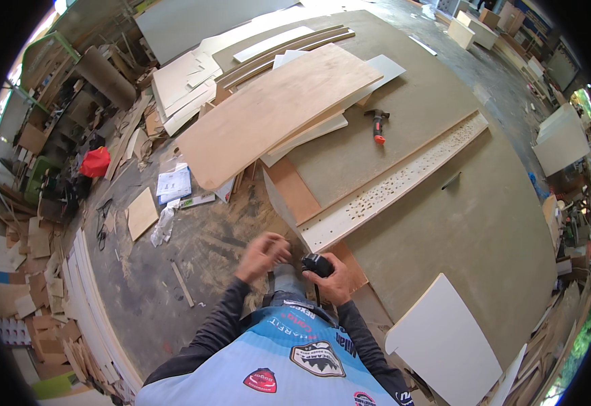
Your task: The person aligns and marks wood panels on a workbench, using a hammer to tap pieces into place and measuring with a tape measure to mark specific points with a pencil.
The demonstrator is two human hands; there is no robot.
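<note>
The right hand point(332, 277) grips a small black device point(317, 264) at the bench point(471, 230) edge. The left hand point(263, 256), at nine o'clock of it, curls loosely, holding nothing visible. A hammer point(377, 124) lies at twelve o'clock.

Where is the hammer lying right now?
In the head view, the hammer lies on the big brown board, upper centre-right, beside the plywood sheet.
</note>
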